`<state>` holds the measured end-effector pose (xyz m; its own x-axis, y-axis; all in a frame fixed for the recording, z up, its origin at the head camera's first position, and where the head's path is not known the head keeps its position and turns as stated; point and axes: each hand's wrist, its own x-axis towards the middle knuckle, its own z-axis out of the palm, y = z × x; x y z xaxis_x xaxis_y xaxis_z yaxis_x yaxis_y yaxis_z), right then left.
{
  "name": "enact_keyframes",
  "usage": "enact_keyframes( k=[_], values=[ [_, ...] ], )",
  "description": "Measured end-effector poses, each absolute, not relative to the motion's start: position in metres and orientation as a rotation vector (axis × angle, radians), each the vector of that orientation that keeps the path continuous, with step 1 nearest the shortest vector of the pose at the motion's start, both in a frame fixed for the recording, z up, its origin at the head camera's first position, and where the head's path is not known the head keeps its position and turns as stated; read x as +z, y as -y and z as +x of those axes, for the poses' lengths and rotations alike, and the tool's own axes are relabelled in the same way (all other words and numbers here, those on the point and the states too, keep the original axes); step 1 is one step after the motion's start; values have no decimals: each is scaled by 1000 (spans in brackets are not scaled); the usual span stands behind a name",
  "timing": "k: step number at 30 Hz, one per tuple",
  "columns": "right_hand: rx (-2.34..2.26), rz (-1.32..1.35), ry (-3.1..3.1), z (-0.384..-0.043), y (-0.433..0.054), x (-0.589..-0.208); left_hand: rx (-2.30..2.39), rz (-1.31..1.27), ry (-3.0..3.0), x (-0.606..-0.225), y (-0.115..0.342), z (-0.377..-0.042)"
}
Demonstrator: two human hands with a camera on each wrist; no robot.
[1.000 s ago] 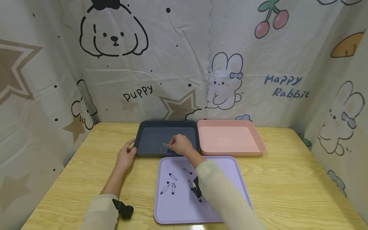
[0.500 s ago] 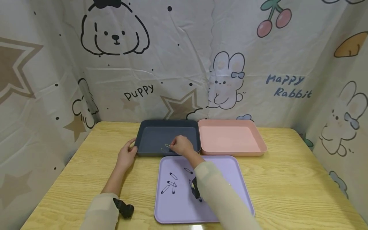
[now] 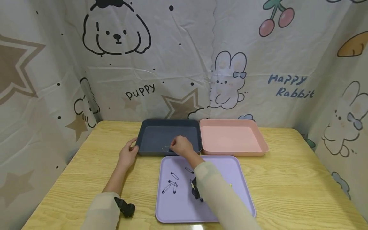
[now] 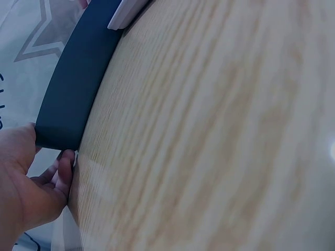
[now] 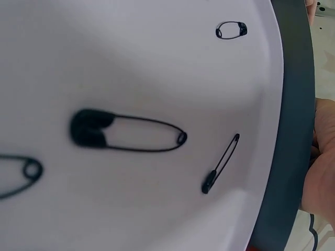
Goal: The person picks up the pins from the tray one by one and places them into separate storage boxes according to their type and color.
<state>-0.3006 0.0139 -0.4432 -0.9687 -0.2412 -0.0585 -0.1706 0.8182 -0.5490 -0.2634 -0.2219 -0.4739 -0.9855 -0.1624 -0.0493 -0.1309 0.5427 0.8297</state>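
Bending together over the near part of the dark tray (image 3: 153, 132), the fingers of our right hand (image 3: 181, 146) hide their own tips, so we cannot tell whether they pinch anything or nothing. Just left of them we see a thin loop (image 3: 165, 149), too faint for us to say whether it touches the fingers or lies on the tray floor. Our left hand (image 3: 127, 156) grips the left end of the dark tray, its digits pressed against the wall.

Nearer to us lies the purple tray (image 3: 176, 210), with black safety pins (image 5: 90, 129) spread mainly over its left half; two of them overlap, and others lie beside our right sleeve (image 3: 221, 195), near the black wrist camera (image 3: 195, 188). On the sleeve's other side we notice a small yellow thing (image 3: 230, 185), mostly covered. Right of the dark tray, side by side with it, stands the pink tray (image 3: 233, 135). All three rest on our wood-grained table (image 3: 296, 179), backed by a printed cloth (image 3: 178, 64) with puppies, rabbits and stars.
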Motion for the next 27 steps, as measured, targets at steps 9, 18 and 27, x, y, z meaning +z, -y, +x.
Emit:
enact_keyframes(
  k=[9, 18, 27],
  values=[
    [-859, -352, -2873, -302, -21, -441, -1468, 248, 2739, -475, 221, -264],
    [-840, -410, -2866, -300, -32, -430, -1456, 254, 2753, -475, 222, -264],
    [-774, -473, -2875, -292, -44, -417, -1450, 247, 2763, -472, 221, -262]
  ],
)
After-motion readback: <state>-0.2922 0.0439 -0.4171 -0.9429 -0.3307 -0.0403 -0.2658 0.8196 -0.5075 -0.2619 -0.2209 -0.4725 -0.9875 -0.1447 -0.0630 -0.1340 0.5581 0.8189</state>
